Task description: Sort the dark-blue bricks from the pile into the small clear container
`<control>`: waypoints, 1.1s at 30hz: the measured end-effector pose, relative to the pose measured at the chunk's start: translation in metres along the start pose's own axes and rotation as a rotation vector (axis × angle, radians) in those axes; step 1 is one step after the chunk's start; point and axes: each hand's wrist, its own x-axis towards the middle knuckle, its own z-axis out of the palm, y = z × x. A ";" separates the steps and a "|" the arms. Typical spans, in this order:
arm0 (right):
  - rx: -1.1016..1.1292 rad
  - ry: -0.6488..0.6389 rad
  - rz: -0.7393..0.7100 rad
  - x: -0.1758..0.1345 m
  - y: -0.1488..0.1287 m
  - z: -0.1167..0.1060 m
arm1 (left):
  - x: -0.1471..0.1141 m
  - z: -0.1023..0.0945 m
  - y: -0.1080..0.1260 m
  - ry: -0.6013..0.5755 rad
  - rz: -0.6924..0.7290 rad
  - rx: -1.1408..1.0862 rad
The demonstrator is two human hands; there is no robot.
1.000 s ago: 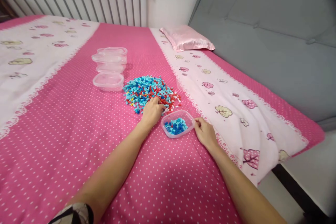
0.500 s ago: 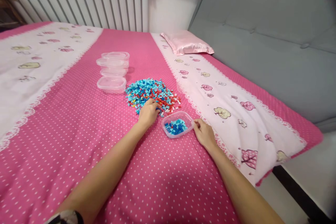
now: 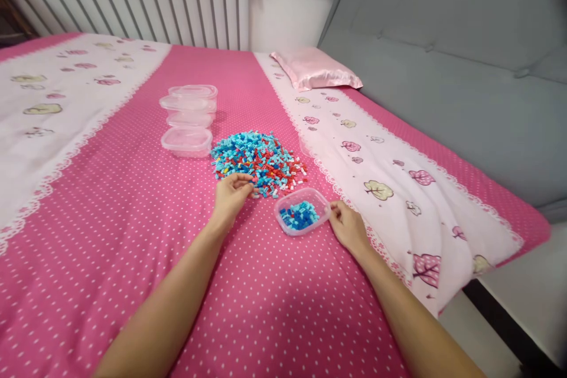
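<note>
In the head view, the left hand point(image 3: 230, 195) has shifted left along the pile point(image 3: 245, 152), fingers curled close, grip unclear, so picking seems unfinished, while the right hand point(image 3: 348, 227) pinches the tub point(image 3: 321, 207), nearer the bed's point(image 3: 266, 319) right edge.

There are two hands point(image 3: 231, 196), at least five clear tubs point(image 3: 305, 194), one brick pile point(image 3: 257, 156) and one pillow point(image 3: 315, 69).

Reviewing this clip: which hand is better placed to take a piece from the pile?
Probably the left hand: it is right at the near edge of the pile. The right hand is farther off, at the rim of the clear container.
</note>
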 end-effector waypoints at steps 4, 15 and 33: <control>0.001 0.001 0.008 -0.001 0.000 0.000 | 0.006 -0.009 -0.004 0.063 0.010 0.027; -0.013 0.019 -0.017 -0.002 0.001 0.001 | 0.007 -0.013 0.006 0.078 -0.183 -0.355; 0.001 0.009 0.008 -0.002 0.001 0.000 | 0.009 -0.023 -0.009 -0.194 0.132 0.787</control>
